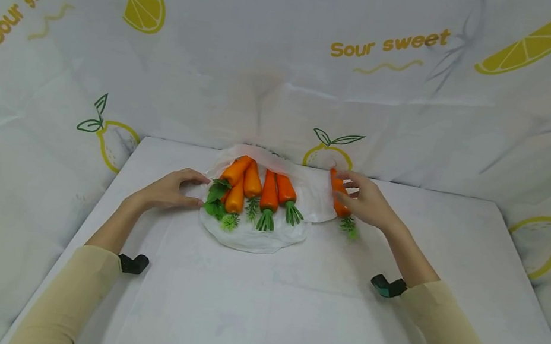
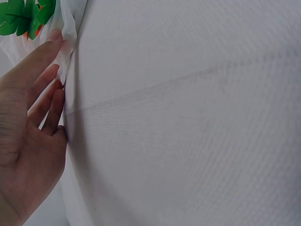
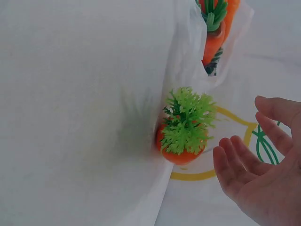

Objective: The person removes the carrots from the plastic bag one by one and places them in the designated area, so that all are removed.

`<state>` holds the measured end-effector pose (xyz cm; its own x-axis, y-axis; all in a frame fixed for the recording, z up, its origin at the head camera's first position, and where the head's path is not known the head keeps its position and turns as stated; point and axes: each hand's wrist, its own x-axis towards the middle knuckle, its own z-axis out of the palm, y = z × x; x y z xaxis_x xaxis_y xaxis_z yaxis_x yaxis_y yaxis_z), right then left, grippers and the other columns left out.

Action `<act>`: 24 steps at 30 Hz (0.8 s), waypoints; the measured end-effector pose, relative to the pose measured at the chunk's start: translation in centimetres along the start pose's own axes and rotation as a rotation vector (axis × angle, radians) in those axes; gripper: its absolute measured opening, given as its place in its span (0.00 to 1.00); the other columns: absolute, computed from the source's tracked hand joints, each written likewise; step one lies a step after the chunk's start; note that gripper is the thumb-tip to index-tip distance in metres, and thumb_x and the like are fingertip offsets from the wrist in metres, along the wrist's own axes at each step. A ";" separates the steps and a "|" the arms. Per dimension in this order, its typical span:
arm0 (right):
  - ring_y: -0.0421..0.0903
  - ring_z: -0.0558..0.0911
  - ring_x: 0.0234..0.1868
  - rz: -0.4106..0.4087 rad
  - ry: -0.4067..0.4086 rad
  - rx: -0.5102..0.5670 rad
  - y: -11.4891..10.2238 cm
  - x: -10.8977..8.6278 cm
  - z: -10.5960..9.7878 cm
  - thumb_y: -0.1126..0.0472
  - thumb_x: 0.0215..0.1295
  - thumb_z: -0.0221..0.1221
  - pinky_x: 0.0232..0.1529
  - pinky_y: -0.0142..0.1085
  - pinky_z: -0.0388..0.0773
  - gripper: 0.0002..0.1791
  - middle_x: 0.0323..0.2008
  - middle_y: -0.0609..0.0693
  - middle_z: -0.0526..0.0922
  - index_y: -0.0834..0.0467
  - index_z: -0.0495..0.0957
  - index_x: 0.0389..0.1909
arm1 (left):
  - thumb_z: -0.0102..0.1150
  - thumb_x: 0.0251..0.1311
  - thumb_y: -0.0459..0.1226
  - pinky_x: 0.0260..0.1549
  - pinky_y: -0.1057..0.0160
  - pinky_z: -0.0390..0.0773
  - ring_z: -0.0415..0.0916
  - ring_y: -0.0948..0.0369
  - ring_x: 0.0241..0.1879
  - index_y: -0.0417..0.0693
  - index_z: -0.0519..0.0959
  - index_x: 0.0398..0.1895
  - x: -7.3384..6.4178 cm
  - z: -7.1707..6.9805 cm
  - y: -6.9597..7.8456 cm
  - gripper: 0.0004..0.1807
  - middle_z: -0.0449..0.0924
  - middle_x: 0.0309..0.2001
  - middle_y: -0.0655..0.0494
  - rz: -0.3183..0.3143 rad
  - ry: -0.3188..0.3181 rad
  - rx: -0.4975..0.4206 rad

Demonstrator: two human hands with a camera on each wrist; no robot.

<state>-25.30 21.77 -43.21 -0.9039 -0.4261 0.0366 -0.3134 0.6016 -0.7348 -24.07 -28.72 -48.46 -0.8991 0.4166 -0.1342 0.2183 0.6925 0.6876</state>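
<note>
Several orange carrots [image 1: 270, 192] with green tops lie on a thin white plastic bag [image 1: 264, 243] at the back of the table. Green leaves [image 1: 215, 198] show at the bag's left edge, beside my left hand [image 1: 164, 189]. That hand's thumb and fingers are spread apart, with their tips at the bag's edge. A single carrot [image 3: 182, 141] with a light green frilly top [image 3: 188, 120] lies to the right of the bag. Around its right side is my right hand [image 3: 268, 160], fingers loosely bent and a gap between them and the carrot in the right wrist view.
The table [image 1: 253, 313] has a white cover. Behind it hangs a white cloth [image 1: 248, 71] printed with lemons and lettering. Small black wrist devices sit at the left sleeve [image 1: 74, 284] and the right sleeve [image 1: 454, 339].
</note>
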 end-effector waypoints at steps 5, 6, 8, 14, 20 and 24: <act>0.69 0.80 0.67 -0.075 0.005 0.027 -1.1 0.7 0.4 0.66 0.76 0.64 0.65 0.65 0.83 0.23 0.72 0.66 0.77 0.67 0.77 0.69 | 0.76 0.66 0.45 0.81 0.36 0.65 0.71 0.43 0.75 0.49 0.77 0.73 0.1 0.0 0.0 0.34 0.76 0.73 0.42 -0.015 -0.004 0.009; 0.69 0.80 0.66 -0.087 0.003 0.033 -1.3 0.8 0.5 0.66 0.76 0.65 0.64 0.65 0.83 0.23 0.72 0.66 0.77 0.67 0.77 0.68 | 0.76 0.66 0.45 0.81 0.36 0.65 0.71 0.43 0.75 0.49 0.77 0.73 0.1 0.0 0.0 0.34 0.76 0.73 0.42 -0.011 -0.004 0.012; 0.68 0.80 0.65 -0.105 -0.005 0.041 -1.8 1.0 0.7 0.66 0.76 0.65 0.64 0.65 0.83 0.23 0.71 0.67 0.78 0.67 0.77 0.68 | 0.76 0.66 0.45 0.81 0.35 0.65 0.71 0.43 0.75 0.49 0.77 0.73 0.1 0.0 0.0 0.34 0.76 0.73 0.42 -0.008 -0.004 0.011; 0.70 0.80 0.67 -0.115 -0.048 0.077 -3.0 1.6 1.6 0.66 0.76 0.66 0.69 0.64 0.80 0.24 0.70 0.65 0.77 0.66 0.76 0.69 | 0.76 0.66 0.45 0.81 0.35 0.64 0.70 0.42 0.75 0.48 0.77 0.74 0.1 0.0 -0.1 0.35 0.76 0.73 0.41 -0.009 -0.002 0.002; 0.69 0.82 0.66 -0.133 -0.080 0.096 -3.7 2.4 2.8 0.66 0.75 0.66 0.67 0.63 0.83 0.24 0.70 0.64 0.78 0.66 0.76 0.69 | 0.77 0.65 0.45 0.80 0.36 0.65 0.71 0.43 0.74 0.49 0.77 0.73 0.0 0.0 -0.1 0.34 0.76 0.72 0.41 -0.009 0.002 0.000; 0.67 0.83 0.65 -0.130 -0.113 0.110 -3.9 3.0 3.6 0.65 0.76 0.66 0.67 0.62 0.83 0.24 0.69 0.63 0.80 0.65 0.77 0.69 | 0.77 0.65 0.45 0.80 0.36 0.66 0.71 0.43 0.73 0.49 0.78 0.73 0.1 0.1 -0.1 0.34 0.76 0.72 0.42 -0.006 0.006 0.000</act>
<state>-25.71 15.67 -42.66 -0.8175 -0.5723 0.0647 -0.3863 0.4615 -0.7986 -24.11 -28.68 -48.56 -0.9025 0.4092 -0.1341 0.2130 0.6949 0.6869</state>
